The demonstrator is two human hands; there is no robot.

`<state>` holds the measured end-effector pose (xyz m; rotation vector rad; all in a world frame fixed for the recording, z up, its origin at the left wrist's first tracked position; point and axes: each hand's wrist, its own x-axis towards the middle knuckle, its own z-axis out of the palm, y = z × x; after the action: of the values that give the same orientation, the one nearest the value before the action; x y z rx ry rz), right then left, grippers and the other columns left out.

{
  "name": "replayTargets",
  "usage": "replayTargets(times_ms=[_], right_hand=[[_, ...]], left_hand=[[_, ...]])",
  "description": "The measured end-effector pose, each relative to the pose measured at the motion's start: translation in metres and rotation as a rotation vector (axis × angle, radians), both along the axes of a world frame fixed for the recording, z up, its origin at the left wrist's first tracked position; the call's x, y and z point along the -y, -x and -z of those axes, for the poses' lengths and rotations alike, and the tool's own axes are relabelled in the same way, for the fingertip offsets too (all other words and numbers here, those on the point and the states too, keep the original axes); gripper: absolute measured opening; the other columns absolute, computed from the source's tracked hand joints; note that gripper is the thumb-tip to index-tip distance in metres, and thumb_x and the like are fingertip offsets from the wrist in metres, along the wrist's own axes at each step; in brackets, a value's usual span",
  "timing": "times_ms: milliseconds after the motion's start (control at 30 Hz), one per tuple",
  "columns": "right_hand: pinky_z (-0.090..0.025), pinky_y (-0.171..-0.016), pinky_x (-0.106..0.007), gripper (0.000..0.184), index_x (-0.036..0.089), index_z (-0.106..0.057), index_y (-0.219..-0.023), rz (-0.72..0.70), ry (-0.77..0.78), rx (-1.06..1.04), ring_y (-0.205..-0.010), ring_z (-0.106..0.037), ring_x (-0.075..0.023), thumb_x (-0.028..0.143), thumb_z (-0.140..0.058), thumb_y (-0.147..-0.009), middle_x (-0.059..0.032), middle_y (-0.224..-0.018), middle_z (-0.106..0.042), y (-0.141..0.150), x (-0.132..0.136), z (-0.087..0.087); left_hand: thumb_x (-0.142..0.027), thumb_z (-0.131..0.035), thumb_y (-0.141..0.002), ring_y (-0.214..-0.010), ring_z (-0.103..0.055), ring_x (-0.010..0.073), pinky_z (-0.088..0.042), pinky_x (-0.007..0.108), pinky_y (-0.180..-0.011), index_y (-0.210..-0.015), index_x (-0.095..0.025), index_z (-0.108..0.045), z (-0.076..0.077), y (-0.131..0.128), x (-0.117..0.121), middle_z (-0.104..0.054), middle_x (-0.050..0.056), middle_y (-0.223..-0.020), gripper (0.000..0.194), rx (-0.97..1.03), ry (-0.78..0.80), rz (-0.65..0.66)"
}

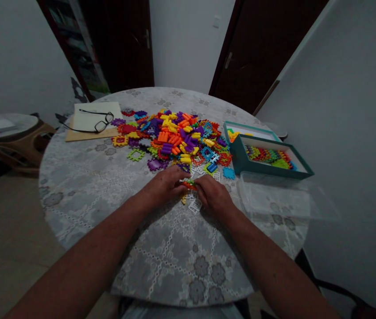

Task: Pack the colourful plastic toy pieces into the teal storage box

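Between my two hands is a small group of plastic building pieces (190, 185), orange and green with some white. My left hand (165, 184) pinches its left side with thumb and fingers. From the other side, my right hand (215, 193) grips it with bent fingers. White lattice pieces (195, 205) lie on the cloth just below and around the hands. A small yellow piece (184, 200) rests near my left thumb. Just beyond my hands spreads a heap of colourful interlocking pieces (177, 133): orange, yellow and purple tubes and toothed square frames.
A green box (270, 168) with sorted toothed pieces stands at right, its matching lid (257, 128) behind it. A clear plastic tray (274, 197) lies in front. Eyeglasses (100, 126) rest on papers (91, 110) at left. The round table (84, 195) has a patterned cloth.
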<state>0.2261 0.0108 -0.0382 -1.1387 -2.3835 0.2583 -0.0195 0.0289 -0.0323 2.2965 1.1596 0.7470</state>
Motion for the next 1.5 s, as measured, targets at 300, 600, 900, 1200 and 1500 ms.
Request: replayTargets(times_ms=[300,600,900,1200,1500], right_hand=[[-0.049,-0.114,-0.054,0.051,0.020,-0.059,-0.150,0.000,-0.011,-0.004,-0.129,-0.061,-0.0355,0.043,-0.067,-0.106,-0.0178,-0.137,-0.070,0.014,0.014,-0.003],[-0.045,-0.106,-0.052,0.027,0.021,-0.072,-0.128,0.015,-0.020,0.269,-0.118,-0.061,-0.0347,0.032,-0.066,-0.104,-0.0154,-0.125,-0.074,0.028,0.019,-0.008],[-0.048,-0.093,-0.042,0.022,0.018,-0.074,-0.106,0.127,-0.051,0.189,-0.097,-0.067,-0.0285,0.022,-0.053,-0.107,-0.0130,-0.098,-0.076,0.011,0.003,0.002],[-0.055,-0.094,-0.036,0.029,0.022,-0.074,-0.115,0.176,-0.001,-0.126,-0.102,-0.073,-0.0251,0.024,-0.047,-0.107,-0.0114,-0.108,-0.079,-0.006,-0.002,0.008],[-0.053,-0.097,-0.041,0.027,0.020,-0.076,-0.115,-0.050,0.061,-0.119,-0.101,-0.069,-0.0252,0.023,-0.049,-0.110,-0.0103,-0.106,-0.079,0.008,0.007,0.000]], left_hand=[[-0.030,-0.066,-0.102,-0.090,-0.067,0.0226,-0.054,0.039,-0.087,-0.109,-0.020,-0.073,-0.027,0.031,-0.006,-0.073,0.007,-0.101,0.014,0.000,-0.122,-0.223],[-0.032,-0.073,-0.098,-0.086,-0.066,0.0192,-0.055,0.034,-0.085,-0.115,-0.020,-0.074,-0.033,0.035,-0.008,-0.075,0.003,-0.098,0.021,0.143,-0.123,-0.463],[-0.031,-0.071,-0.095,-0.079,-0.065,0.0178,-0.051,0.031,-0.076,-0.107,-0.020,-0.075,-0.035,0.036,-0.003,-0.073,0.003,-0.092,0.016,0.158,0.101,-0.075],[-0.027,-0.068,-0.097,-0.082,-0.064,0.0190,-0.045,0.031,-0.074,-0.097,-0.023,-0.071,-0.025,0.013,0.005,-0.072,0.002,-0.091,0.005,-0.071,0.119,0.123],[-0.030,-0.069,-0.094,-0.074,-0.056,0.0174,-0.039,0.030,-0.067,-0.086,-0.023,-0.058,-0.021,0.009,0.010,-0.065,0.000,-0.086,0.015,-0.096,0.092,0.046]])
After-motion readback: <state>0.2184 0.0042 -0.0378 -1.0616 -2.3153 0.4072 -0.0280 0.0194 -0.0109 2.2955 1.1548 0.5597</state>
